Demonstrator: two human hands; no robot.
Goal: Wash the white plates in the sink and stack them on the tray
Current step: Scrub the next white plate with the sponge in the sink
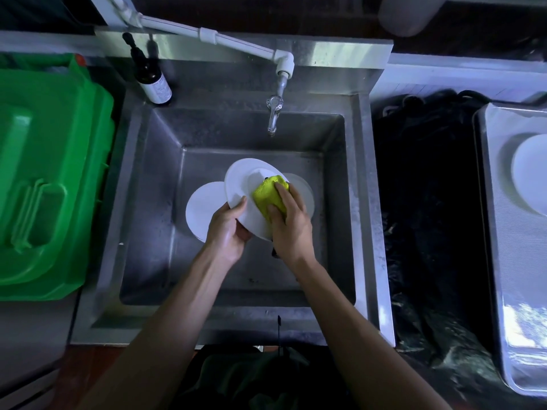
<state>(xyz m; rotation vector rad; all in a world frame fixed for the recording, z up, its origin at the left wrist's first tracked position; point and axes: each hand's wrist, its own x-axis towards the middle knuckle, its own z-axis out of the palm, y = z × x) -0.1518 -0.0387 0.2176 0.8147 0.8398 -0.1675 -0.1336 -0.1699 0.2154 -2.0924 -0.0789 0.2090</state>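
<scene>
Steel sink [364, 202] holds three white plates; two lie on its floor, partly hidden under the held plate [239, 184]. Right, the tray [494, 261], cut off by the edge, carries one plate [532, 173]. Left hand [226, 229] grips the tilted plate's near rim; right hand [291, 224] clamps a yellow sponge [268, 195] against its face.

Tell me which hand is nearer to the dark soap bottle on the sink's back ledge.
Left. The left hand grips the held plate below and right of the bottle; the right hand, pressing the yellow sponge, is farther right.
</scene>
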